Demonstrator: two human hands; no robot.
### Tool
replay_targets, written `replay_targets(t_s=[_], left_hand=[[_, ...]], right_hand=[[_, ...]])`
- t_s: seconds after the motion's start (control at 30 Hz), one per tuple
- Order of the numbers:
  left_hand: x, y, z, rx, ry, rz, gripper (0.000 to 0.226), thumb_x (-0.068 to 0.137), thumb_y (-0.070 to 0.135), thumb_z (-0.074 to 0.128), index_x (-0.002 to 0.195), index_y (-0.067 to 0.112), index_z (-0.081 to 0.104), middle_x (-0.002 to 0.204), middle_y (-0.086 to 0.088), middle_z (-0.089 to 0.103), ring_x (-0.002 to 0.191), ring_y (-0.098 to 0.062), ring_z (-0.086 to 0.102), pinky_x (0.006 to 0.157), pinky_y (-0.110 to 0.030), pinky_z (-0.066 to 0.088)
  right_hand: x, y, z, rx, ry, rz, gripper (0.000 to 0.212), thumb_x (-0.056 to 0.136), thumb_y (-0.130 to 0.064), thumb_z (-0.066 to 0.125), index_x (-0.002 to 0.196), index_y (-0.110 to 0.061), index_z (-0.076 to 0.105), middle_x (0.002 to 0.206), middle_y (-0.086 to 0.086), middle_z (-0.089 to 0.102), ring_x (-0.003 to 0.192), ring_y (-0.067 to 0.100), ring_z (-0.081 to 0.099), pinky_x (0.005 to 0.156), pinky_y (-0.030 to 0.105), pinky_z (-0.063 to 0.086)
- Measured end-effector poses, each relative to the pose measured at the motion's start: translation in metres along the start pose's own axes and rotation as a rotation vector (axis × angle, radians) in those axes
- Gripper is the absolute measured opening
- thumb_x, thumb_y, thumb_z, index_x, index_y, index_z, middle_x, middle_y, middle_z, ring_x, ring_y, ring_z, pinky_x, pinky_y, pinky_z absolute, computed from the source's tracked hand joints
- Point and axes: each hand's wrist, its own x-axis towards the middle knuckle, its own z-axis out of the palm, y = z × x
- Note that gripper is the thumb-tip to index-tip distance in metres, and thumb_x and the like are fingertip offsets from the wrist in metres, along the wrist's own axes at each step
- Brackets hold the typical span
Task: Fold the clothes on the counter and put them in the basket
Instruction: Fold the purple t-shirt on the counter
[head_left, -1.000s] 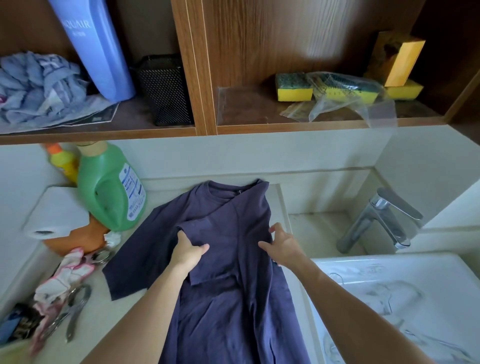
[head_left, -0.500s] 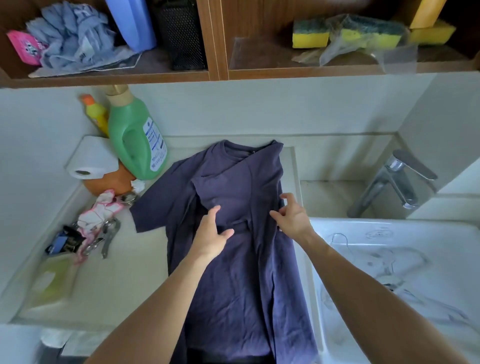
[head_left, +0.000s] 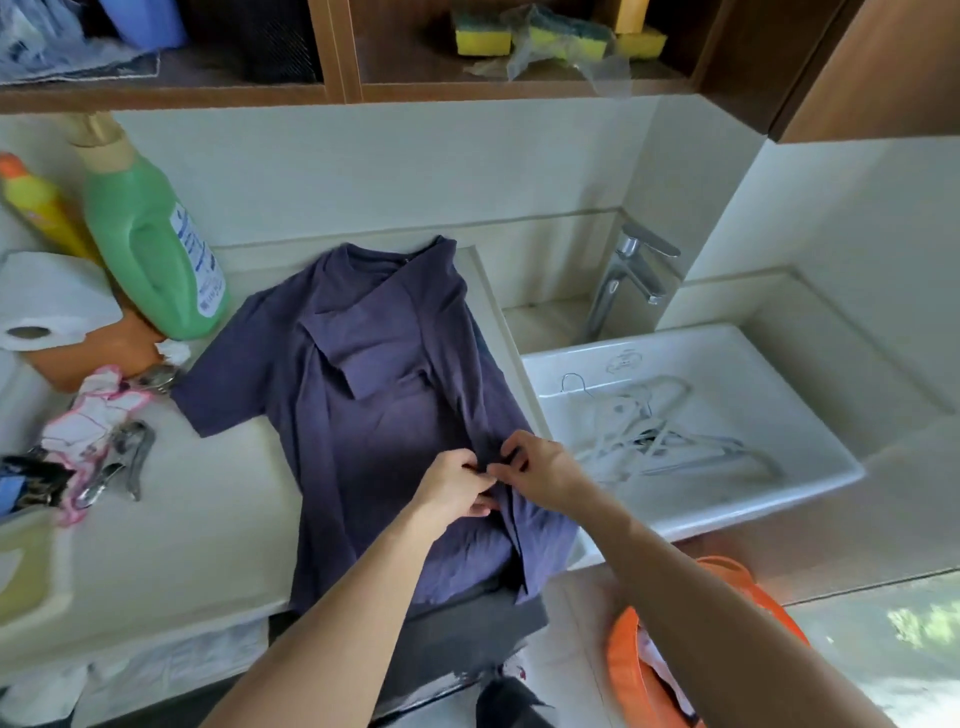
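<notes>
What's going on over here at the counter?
A person is folding a dark purple T-shirt spread on the counter beside the sink. The left hand and the right hand both pinch the cloth near the shirt's lower right side. One sleeve is folded across the chest; the other lies spread out. An orange basket waits below on the right.

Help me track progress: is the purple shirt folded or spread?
Partly folded: the shirt has its right side turned over its middle, while its left sleeve lies spread flat.
</notes>
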Motion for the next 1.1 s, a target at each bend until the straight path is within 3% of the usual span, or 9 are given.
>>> replay_targets(t_s=[0.13, 0.33, 0.43, 0.57, 0.67, 0.77, 0.83, 1.0, 1.1], left_hand=[[-0.015, -0.014, -0.006, -0.069, 0.019, 0.059, 0.011, 0.095, -0.001, 0.059, 0.088, 0.007, 0.063, 0.085, -0.014, 0.070, 0.073, -0.026, 0.070, 0.079, -0.043, 0.060], [-0.020, -0.019, -0.018, -0.048, 0.040, 0.126, 0.018, 0.094, 0.002, 0.061, 0.093, 0.021, 0.062, 0.090, -0.011, 0.073, 0.078, -0.025, 0.074, 0.071, -0.033, 0.059], [-0.015, -0.019, -0.023, -0.017, -0.003, 0.098, 0.013, 0.096, 0.009, 0.060, 0.101, 0.021, 0.063, 0.091, -0.005, 0.074, 0.079, -0.020, 0.074, 0.070, -0.030, 0.057], [0.002, -0.015, -0.060, 0.043, 0.233, 0.172, 0.022, 0.095, 0.010, 0.057, 0.112, 0.023, 0.062, 0.097, 0.002, 0.072, 0.072, -0.010, 0.073, 0.072, -0.034, 0.059], [0.012, -0.006, -0.093, 0.056, 0.413, 0.185, 0.026, 0.096, 0.012, 0.057, 0.118, 0.026, 0.057, 0.101, 0.008, 0.068, 0.078, -0.008, 0.072, 0.079, -0.038, 0.060], [0.023, 0.004, -0.119, 0.022, 0.529, 0.174, 0.027, 0.096, 0.012, 0.056, 0.119, 0.026, 0.057, 0.099, 0.010, 0.066, 0.079, -0.010, 0.072, 0.074, -0.033, 0.059], [0.030, 0.012, -0.137, 0.040, 0.644, 0.168, 0.027, 0.094, 0.008, 0.057, 0.117, 0.023, 0.058, 0.097, 0.009, 0.067, 0.082, -0.014, 0.072, 0.073, -0.027, 0.056], [0.039, 0.011, -0.198, 0.152, 0.927, 0.062, 0.032, 0.095, 0.006, 0.058, 0.126, 0.008, 0.060, 0.125, -0.013, 0.057, 0.098, -0.025, 0.063, 0.092, -0.029, 0.046], [0.042, -0.005, -0.240, 0.128, 0.986, -0.067, 0.036, 0.094, 0.011, 0.062, 0.129, 0.004, 0.057, 0.133, -0.024, 0.047, 0.114, -0.036, 0.055, 0.105, -0.043, 0.044]], right_hand=[[-0.023, 0.003, 0.015, -0.116, 0.013, 0.004, 0.042, 0.085, -0.032, 0.069, 0.123, -0.022, 0.054, 0.103, 0.002, 0.063, 0.094, 0.023, 0.061, 0.087, 0.036, 0.051], [-0.032, -0.009, 0.011, -0.197, -0.061, 0.041, 0.057, 0.080, -0.027, 0.067, 0.133, -0.021, 0.049, 0.118, 0.009, 0.054, 0.110, 0.028, 0.056, 0.099, 0.034, 0.044], [-0.028, -0.012, -0.002, -0.266, -0.148, 0.046, 0.049, 0.078, -0.015, 0.058, 0.126, -0.021, 0.054, 0.118, 0.007, 0.055, 0.109, 0.026, 0.056, 0.095, 0.034, 0.047], [-0.001, -0.036, -0.024, -0.279, -0.279, 0.033, 0.032, 0.080, -0.010, 0.048, 0.103, -0.023, 0.066, 0.097, 0.002, 0.072, 0.088, 0.021, 0.069, 0.078, 0.027, 0.054], [0.031, -0.063, -0.028, -0.114, -0.124, -0.069, 0.023, 0.087, -0.011, 0.052, 0.097, -0.020, 0.071, 0.080, -0.010, 0.065, 0.074, 0.014, 0.063, 0.082, 0.023, 0.053], [0.071, -0.089, -0.017, -0.030, -0.036, -0.188, 0.024, 0.090, -0.015, 0.053, 0.103, -0.023, 0.071, 0.087, -0.005, 0.067, 0.075, 0.013, 0.062, 0.077, 0.023, 0.053], [0.100, -0.102, -0.003, -0.001, -0.062, -0.297, 0.024, 0.090, -0.013, 0.057, 0.107, -0.022, 0.070, 0.099, 0.000, 0.066, 0.077, 0.012, 0.059, 0.084, 0.023, 0.052], [0.155, -0.133, 0.028, -0.022, -0.234, -0.433, 0.037, 0.092, -0.011, 0.060, 0.128, -0.018, 0.060, 0.126, 0.000, 0.049, 0.101, 0.012, 0.055, 0.094, 0.016, 0.042], [0.177, -0.154, 0.042, -0.109, -0.320, -0.397, 0.039, 0.096, -0.019, 0.058, 0.135, -0.022, 0.052, 0.131, 0.000, 0.043, 0.110, 0.017, 0.053, 0.095, 0.017, 0.038]])
